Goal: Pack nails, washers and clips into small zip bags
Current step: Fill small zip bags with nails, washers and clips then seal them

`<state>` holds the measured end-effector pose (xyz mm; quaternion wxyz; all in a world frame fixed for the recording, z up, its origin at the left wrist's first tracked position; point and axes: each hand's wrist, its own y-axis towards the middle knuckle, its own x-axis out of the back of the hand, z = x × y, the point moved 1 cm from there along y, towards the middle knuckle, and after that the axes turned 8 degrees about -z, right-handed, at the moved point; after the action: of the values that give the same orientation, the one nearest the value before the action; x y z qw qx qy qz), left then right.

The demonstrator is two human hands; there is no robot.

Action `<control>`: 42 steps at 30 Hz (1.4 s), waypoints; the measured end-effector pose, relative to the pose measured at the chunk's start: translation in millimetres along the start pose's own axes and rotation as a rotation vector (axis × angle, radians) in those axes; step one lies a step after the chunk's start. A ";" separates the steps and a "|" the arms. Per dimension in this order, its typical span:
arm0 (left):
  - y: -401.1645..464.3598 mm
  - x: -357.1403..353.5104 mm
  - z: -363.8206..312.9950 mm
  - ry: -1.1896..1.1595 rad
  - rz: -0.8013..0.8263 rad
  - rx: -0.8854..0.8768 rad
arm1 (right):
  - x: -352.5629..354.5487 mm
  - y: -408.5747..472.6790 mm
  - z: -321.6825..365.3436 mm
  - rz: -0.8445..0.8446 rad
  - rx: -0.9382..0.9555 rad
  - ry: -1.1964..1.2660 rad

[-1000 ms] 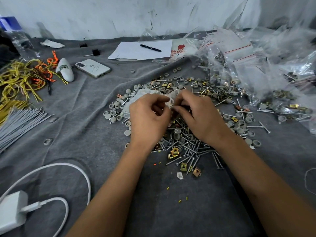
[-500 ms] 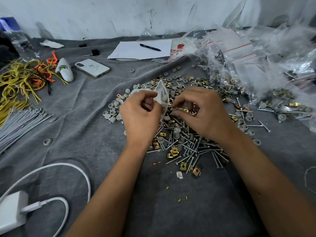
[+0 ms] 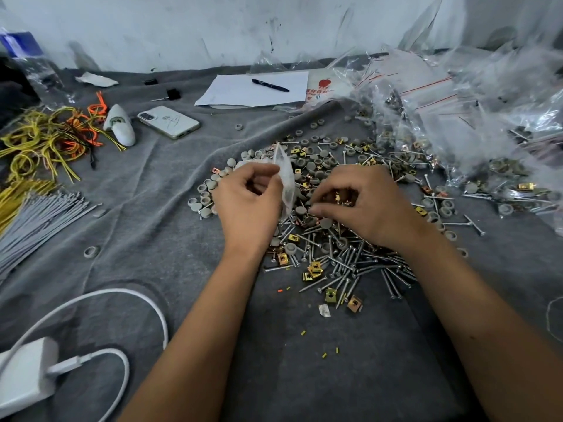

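I'm pinching a small zip bag (image 3: 285,178) in my left hand (image 3: 248,205), thumb and fingers curled on its near edge, so it's standing upright just above the pile on the grey worktop (image 3: 152,226). The film looks thin and floppy, so I'm judging it will sag and close unless the grip sits right at the mouth, near the zip strip. I can't tell from here whether the mouth is actually open.

My right hand (image 3: 365,205) is hovering low over the heap, fingers curled in, fingertips (image 3: 316,211) pinching at something small; a gold clip (image 3: 337,197) is showing under them, but I can't say for sure what's in the grip.

The nails (image 3: 350,269) are lying tangled nearest me: slim, stiff, probably slippery, sharp enough to poke through film, so I'm reckoning on taking them by the shank and feeding them head first. The grey washers (image 3: 210,185) are spreading to the far left of the pile, light and likely to roll, best nipped by the rim. Filled bags (image 3: 457,123) are piling up at far right
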<state>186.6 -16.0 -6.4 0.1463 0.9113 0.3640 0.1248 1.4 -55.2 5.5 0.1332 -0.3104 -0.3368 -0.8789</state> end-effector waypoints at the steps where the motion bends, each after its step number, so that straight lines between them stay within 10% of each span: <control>1: -1.4 -1.3 -0.4 0.008 0.042 -0.025 | -0.2 0.0 0.7 -0.079 -0.013 0.031; 10: -10.1 -8.2 0.0 0.068 0.308 -0.151 | -5.5 -0.5 6.5 -0.142 0.012 0.111; 42: 32.5 51.0 -12.2 -0.200 -0.051 0.096 | -23.9 -5.5 25.7 -0.136 0.156 0.001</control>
<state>238.8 -0.7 22.7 0.1410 0.9157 0.3761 0.0118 29.0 -33.2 2.4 0.0972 -0.2749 -0.4244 -0.8572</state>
